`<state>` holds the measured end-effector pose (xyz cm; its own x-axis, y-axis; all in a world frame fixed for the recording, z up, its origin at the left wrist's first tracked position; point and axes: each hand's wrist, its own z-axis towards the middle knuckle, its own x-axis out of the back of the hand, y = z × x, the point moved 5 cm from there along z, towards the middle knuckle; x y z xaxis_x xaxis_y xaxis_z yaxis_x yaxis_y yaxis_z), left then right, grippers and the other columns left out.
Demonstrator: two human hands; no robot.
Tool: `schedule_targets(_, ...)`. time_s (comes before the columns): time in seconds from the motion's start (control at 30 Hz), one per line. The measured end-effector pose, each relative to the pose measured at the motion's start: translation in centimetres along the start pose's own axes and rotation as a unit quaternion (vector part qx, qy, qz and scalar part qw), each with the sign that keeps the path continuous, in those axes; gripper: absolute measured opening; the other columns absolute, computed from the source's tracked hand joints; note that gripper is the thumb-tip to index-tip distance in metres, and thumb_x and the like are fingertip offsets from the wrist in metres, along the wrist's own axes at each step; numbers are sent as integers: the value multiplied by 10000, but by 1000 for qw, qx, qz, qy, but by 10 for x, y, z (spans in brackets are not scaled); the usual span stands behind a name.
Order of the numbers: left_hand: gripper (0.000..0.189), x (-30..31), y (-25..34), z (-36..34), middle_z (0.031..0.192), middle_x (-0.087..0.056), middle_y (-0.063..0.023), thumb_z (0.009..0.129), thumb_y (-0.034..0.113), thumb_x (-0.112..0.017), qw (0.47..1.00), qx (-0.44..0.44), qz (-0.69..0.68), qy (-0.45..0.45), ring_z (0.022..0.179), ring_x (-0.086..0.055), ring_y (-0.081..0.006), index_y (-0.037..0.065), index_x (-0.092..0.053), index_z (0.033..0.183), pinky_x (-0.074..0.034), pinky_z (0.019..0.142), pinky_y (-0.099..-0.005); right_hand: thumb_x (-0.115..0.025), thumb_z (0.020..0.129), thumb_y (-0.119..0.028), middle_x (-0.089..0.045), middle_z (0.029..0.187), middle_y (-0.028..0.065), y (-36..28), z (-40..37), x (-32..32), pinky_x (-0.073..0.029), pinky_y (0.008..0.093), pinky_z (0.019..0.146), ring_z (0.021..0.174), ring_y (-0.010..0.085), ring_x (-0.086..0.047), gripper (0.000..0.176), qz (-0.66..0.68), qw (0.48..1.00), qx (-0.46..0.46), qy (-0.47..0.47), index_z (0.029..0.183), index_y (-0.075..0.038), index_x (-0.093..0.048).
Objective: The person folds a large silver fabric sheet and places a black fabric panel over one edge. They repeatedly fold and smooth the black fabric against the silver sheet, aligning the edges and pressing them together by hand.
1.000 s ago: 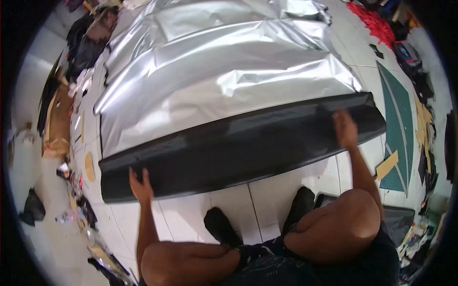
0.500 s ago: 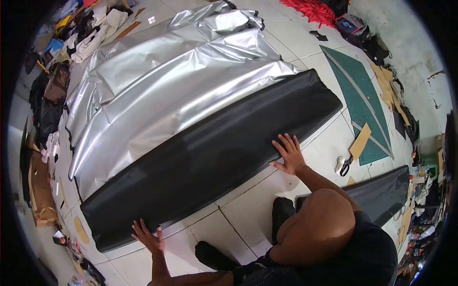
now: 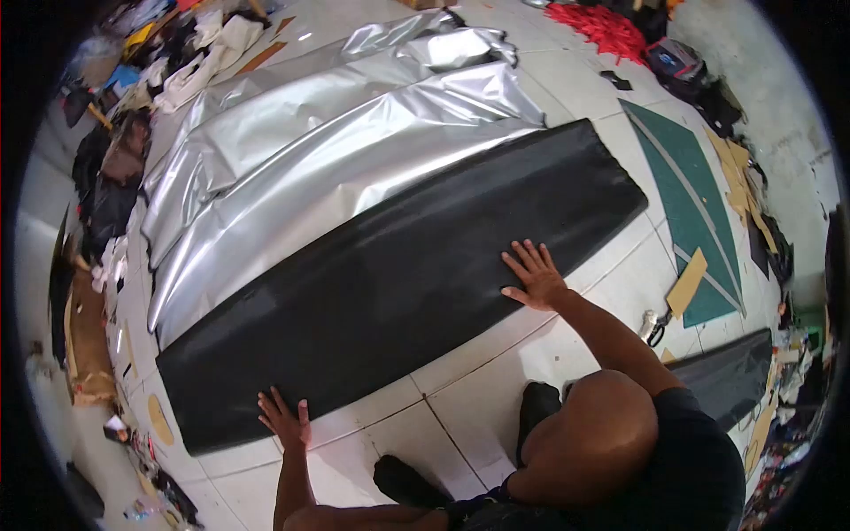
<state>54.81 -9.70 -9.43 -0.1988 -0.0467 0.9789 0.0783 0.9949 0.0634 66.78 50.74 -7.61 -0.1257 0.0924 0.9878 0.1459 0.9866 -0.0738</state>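
Note:
A long black sheet (image 3: 398, 274) lies folded flat on the white tiled floor, running from lower left to upper right. My left hand (image 3: 285, 419) rests open, fingers spread, on its near edge by the left end. My right hand (image 3: 531, 274) presses flat on the sheet's near edge further right, fingers apart. Behind the black strip a wide crumpled silver sheet (image 3: 301, 168) spreads over the floor. My bent knees and dark socks show at the bottom of the head view.
A green cutting mat (image 3: 686, 203) lies to the right with cardboard pieces (image 3: 689, 281) and scissors (image 3: 653, 327) near it. Another dark sheet (image 3: 730, 372) lies at lower right. Red fabric (image 3: 606, 22) sits at the top; clothes and scraps crowd the left edge.
Both hands have moved from the top of the black strip to its near edge, and the strip now lies flatter and wider. The view has shifted back and to the right.

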Motion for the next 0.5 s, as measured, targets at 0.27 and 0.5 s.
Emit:
schedule_targets(0.27, 724, 23, -45, -26, 1436, -200, -273, 848, 461, -594, 945, 172, -175, 218, 1333, -182, -426, 62, -324, 1388, -222, 1052, -528, -673, 804, -376, -536, 1173, 197, 35, -25, 23, -372, 433, 947, 1104, 359, -488, 549, 153, 946, -151, 243, 1175, 1, -525)
schedule_targets(0.5, 528, -15, -147, -43, 783, -546, -114, 856, 361, -618, 611, 452, -620, 196, 629, -548, -198, -52, -464, 1146, -527, 546, -365, -586, 874, -470, -657, 798, 120, 138, -85, -72, -405, 187, 427, 542, 113, -549, 532, 625, 632, -445, 109, 1096, 8, -516)
